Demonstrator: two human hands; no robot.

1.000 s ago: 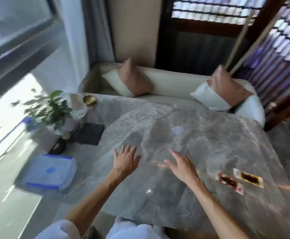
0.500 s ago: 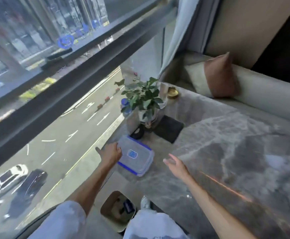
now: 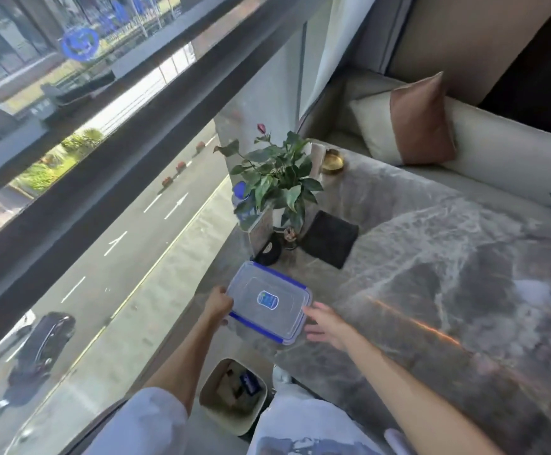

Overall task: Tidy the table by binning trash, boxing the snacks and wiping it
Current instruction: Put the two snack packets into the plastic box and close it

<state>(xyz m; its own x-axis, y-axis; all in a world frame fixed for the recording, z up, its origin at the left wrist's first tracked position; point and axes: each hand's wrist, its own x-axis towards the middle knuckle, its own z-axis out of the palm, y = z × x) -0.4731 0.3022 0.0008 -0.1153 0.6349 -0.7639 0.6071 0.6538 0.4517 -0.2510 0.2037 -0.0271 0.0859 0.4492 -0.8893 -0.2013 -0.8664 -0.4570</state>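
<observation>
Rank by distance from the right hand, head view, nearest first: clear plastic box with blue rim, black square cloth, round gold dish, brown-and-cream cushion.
1. Clear plastic box with blue rim: at the right hand's fingertips.
2. Black square cloth: beyond the box, beside the green potted plant.
3. Round gold dish: farther back, behind the plant.
4. Brown-and-cream cushion: farthest, on the pale sofa.

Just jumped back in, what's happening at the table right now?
The person's left hand grips the left edge of the clear box, which lies lid-on at the window corner of the table. The right hand, held open, is at the box's right end. A bin holding some trash stands on the floor below; a black cloth lies by the potted plant.
</observation>
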